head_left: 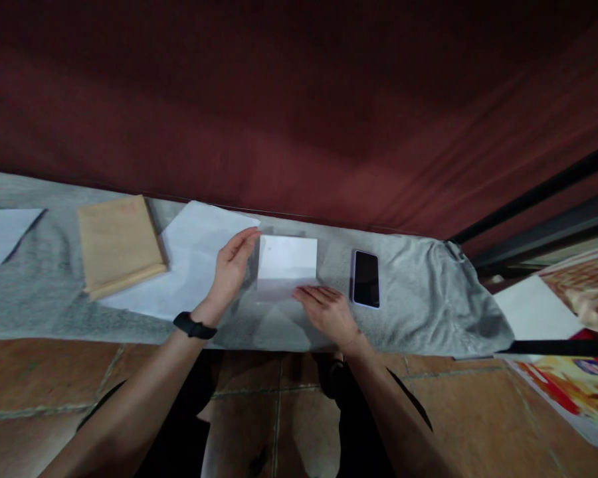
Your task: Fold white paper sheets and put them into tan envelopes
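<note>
A white sheet of paper [287,257] lies partly folded on a grey cloth [418,292], its far flap standing up. My left hand [233,264], with a black band at the wrist, is open and its fingertips touch the left edge of that raised flap. My right hand [325,309] lies flat with fingers stretched out, pressing the near part of the paper down along the fold.
A brown envelope stack [117,242] lies left on more white paper [194,265]. A black phone [366,279] rests right of the paper. Another white sheet [2,234] is far left. Dark red cloth [299,113] hangs behind. Tiled floor [478,411] lies below, colourful printed sheets [573,385] at right.
</note>
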{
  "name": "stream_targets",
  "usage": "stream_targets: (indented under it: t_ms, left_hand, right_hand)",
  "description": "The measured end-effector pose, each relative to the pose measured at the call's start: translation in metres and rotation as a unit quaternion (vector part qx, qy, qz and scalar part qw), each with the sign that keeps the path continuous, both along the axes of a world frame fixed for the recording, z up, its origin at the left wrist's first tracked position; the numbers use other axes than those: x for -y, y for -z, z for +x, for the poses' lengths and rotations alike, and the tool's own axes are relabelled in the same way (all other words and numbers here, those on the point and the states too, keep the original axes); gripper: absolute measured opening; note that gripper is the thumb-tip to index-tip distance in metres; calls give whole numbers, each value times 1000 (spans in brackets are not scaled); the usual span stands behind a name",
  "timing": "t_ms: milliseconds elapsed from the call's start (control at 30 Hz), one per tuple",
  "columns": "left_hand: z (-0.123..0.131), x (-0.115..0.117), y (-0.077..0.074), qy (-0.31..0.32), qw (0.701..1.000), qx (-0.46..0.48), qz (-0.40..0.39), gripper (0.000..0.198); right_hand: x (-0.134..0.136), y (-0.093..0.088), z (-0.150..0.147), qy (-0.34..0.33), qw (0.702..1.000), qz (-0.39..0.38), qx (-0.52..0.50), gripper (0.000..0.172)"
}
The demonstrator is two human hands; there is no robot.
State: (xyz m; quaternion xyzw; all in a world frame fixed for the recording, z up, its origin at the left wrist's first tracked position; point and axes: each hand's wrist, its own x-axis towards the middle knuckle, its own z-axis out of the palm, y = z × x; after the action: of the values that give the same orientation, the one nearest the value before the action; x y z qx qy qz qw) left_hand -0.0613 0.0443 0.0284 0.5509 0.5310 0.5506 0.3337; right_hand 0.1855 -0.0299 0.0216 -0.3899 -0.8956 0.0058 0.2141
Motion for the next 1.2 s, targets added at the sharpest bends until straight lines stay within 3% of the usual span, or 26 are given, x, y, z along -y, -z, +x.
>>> stream_targets:
  t_ms: [133, 233, 333, 400, 533, 633, 733, 867, 933, 1067, 1200]
  left_hand:
    - [1, 11, 6, 194, 972, -115, -63, 54]
    - [12, 25, 21, 328, 901, -283, -29, 50]
    - [18, 32, 34, 373, 832, -410, 1, 47]
    - [16, 31, 37, 370, 819, -439, 8, 47]
    - [-5, 27, 23, 369, 854, -365, -20, 44]
    - [-24, 31, 5, 355, 898, -237, -108, 50]
    - [-37, 34, -5, 340, 915, -125, -177, 57]
    - [-34, 35, 4, 369, 898, -80, -225, 55]
    - [-27, 35, 13, 335, 911, -79, -228, 48]
    - [-23, 34, 26, 268, 937, -80, -207, 39]
    - [-33, 34, 32, 207, 957, -43, -200, 41]
  right_hand:
    - [11, 4, -9, -49, 995, -48, 65, 24]
    - [16, 5, -16, -66, 993, -66, 74, 19]
    - [20, 7, -22, -81, 991, -75, 75, 15]
    - [21, 9, -23, -84, 990, -88, 75, 12]
    - [19, 9, -17, -37, 991, -127, 24, 18]
    - [13, 6, -9, 35, 987, -151, -39, 24]
    - [5, 3, -8, 80, 981, -162, -78, 27]
    - [-5, 2, -15, 106, 969, -187, -118, 28]
    - [-10, -1, -17, 114, 958, -211, -156, 27]
    - [-17, -9, -8, 82, 902, -297, -303, 29]
    - [-22, -6, 8, 55, 847, -400, -345, 45]
